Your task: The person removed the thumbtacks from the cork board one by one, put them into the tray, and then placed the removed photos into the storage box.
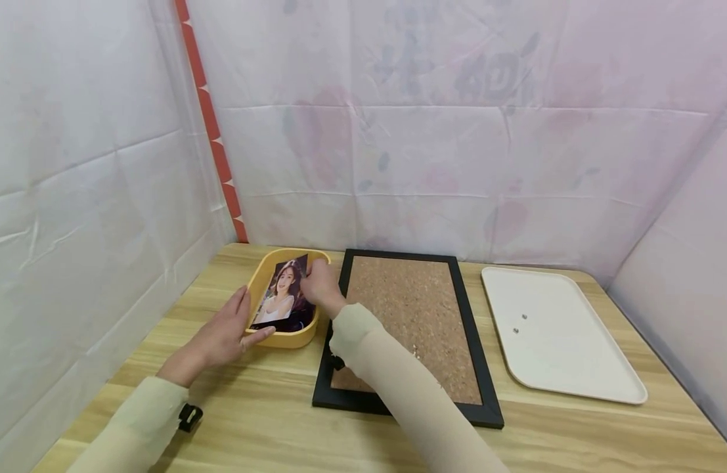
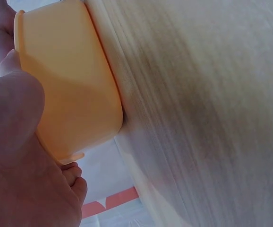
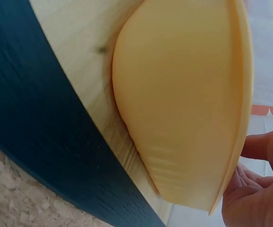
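A yellow plastic container [image 1: 292, 340] stands at the back left of the table, seen from outside in the left wrist view. My left hand [image 1: 221, 332] grips its front left corner, the thumb along the front rim and the fingers against the left side. My right hand [image 1: 323, 286] reaches over the right rim and pinches the right edge of a photo print [image 1: 278, 297]. The print shows a person in a white top and stands tilted in the container's mouth. Beneath it lies something dark and glossy [image 1: 298, 322], mostly covered. The right wrist view hides the print behind the container wall.
Right of the container lies a cork board [image 1: 407, 309] with a black frame [image 1: 471, 328], under my right forearm. Small white bits lie on the cork. Further right sits a cream tray [image 1: 567, 328] with two small metal pieces [image 1: 519, 323]. White sheets [image 1: 398, 131] hang behind and at both sides.
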Motion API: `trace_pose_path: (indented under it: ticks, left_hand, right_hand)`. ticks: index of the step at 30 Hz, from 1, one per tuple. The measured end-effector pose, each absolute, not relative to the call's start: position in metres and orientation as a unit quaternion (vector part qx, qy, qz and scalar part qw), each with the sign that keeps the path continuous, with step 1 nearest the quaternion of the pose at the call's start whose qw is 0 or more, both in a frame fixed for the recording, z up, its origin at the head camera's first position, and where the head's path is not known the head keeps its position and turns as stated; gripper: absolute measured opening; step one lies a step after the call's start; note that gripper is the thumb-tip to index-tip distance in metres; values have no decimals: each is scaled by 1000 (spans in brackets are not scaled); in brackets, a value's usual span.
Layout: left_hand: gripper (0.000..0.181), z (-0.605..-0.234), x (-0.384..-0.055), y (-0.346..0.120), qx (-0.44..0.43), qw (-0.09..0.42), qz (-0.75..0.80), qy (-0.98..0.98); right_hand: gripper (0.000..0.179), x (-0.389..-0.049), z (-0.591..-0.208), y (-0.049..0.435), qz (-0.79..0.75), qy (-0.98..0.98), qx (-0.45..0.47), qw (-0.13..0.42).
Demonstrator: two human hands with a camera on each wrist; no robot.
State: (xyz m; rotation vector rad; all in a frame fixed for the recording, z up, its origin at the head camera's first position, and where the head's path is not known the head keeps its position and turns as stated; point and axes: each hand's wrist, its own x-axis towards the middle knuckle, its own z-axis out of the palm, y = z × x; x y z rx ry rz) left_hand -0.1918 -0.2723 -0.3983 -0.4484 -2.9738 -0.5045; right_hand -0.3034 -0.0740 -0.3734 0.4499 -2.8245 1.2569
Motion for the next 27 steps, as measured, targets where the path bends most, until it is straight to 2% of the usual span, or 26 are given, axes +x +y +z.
trace_pose_path:
  ticks: [8, 14, 27]
  left_hand:
    - [102, -399, -194, -274, -142, 35, -162, -976]
    - [103, -399, -195, -273, -141, 29, -161, -977]
    - [102, -398, -193, -275, -142, 24, -152, -978]
  right_hand:
    - [50, -306, -373, -75, 374, -917, 140, -8]
    - [50, -308, -376, -75, 333, -931, 148, 8]
    - [37, -300, -377, -75, 323, -934, 154, 8]
